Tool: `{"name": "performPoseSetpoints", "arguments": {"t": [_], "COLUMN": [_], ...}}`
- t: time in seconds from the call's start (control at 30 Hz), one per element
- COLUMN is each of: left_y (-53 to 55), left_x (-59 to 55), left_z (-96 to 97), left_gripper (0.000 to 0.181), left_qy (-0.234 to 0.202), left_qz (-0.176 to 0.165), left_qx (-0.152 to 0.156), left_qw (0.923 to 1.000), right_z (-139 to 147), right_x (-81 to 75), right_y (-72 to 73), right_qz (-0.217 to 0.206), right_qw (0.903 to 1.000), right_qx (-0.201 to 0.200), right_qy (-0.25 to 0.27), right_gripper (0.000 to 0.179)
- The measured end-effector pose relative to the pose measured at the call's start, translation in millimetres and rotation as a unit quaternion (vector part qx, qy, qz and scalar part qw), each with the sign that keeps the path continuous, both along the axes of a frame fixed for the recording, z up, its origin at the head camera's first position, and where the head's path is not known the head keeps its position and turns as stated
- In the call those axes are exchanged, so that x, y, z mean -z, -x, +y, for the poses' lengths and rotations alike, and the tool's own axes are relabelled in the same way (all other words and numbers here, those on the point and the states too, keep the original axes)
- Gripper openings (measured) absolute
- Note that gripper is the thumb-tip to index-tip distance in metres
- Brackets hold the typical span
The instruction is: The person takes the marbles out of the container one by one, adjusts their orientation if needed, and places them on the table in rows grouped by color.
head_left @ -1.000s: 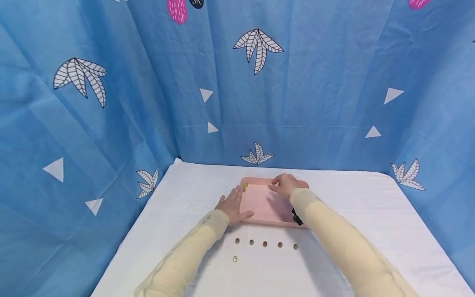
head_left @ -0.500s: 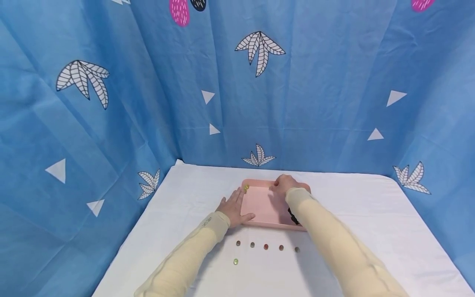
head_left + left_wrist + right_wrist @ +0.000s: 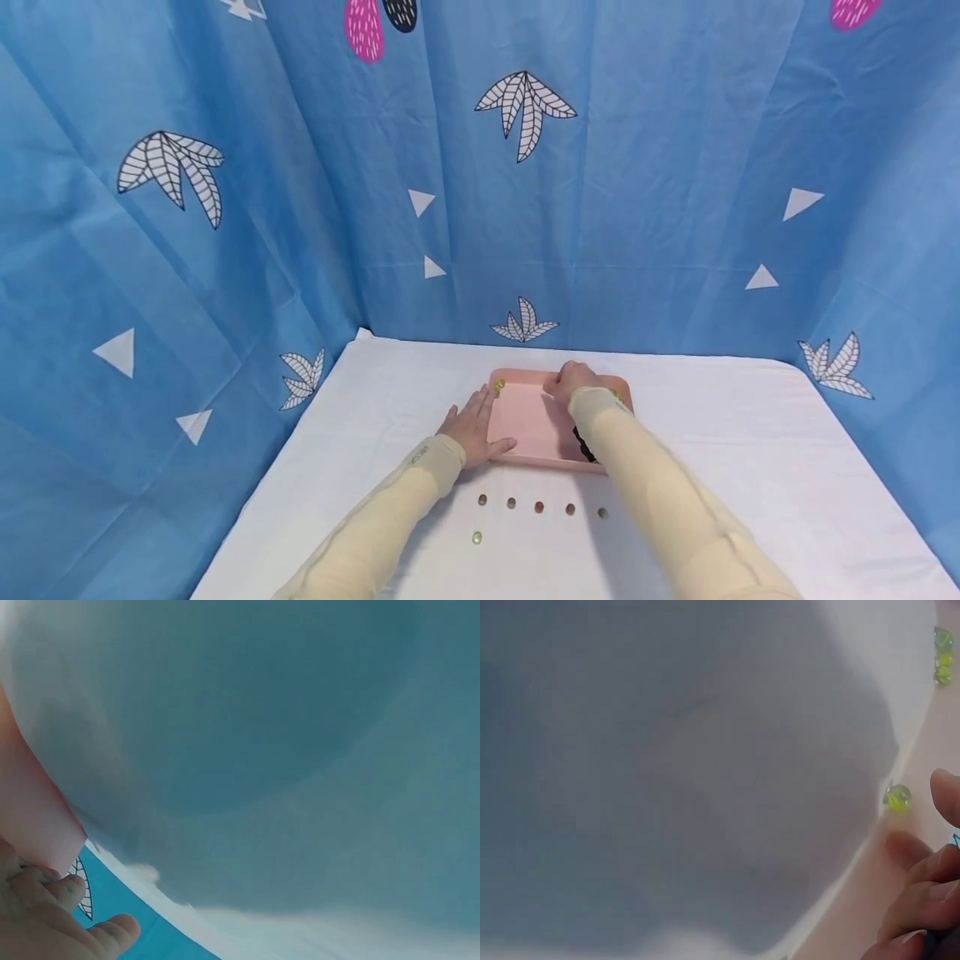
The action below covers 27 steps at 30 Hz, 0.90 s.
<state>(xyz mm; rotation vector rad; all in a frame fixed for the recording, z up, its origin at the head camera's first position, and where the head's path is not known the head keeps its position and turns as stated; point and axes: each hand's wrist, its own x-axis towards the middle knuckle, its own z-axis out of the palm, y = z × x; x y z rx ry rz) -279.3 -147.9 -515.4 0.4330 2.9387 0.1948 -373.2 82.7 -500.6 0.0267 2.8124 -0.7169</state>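
Blue curtain (image 3: 660,208), black-outlined leaf prints (image 3: 531,117), white triangles (image 3: 800,202), white table (image 3: 757,442) below.

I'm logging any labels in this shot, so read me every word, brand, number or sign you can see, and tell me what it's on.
No text can be read.
Left sleeve: small dark lettering near the cuff, too small and blurred to read.
Right sleeve: a faint mark near the cuff; can't tell if it's print.
Blue curtain: leaves and triangles, no words.
Pink tray: no writing visible.
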Motion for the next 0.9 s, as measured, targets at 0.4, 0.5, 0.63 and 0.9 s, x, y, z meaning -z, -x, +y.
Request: {"name": "performPoseSetpoints", "arguments": {"t": [0.4,0.5,0.63,0.9], "left_y": [-3.6,-4.7,-4.4,-2.1], "left_x": [-3.0,-3.3,-0.8,3.5], "left_z": [0.3,0.7,0.2,-1.2], "left_gripper": [0.107,0.107,0.108,0.108], "left_qy": [0.003,-0.005,-0.006,0.0], "left_qz": [0.001,0.0,0.003,0.01], "left_qx": [0.002,0.002,0.001,-0.001], "left_qw": [1.0,1.0,1.0,1.0], "right_z": [-13,-15,-18,-24], "right_x": [6.6,8.2,10.0,-2.6], "right_y": [0.5,-1.1,-3.1,-15.3], "right_qz": [0.025,0.031,0.044,0.07], "right_qw": [0.9975,0.9964,0.9945,0.99], "right_qx": [0.01,0.011,0.004,-0.003], "right_qy": [-0.065,-0.078,-0.095,-0.122], "right_gripper": [0.029,0.029,0.029,0.029]}}
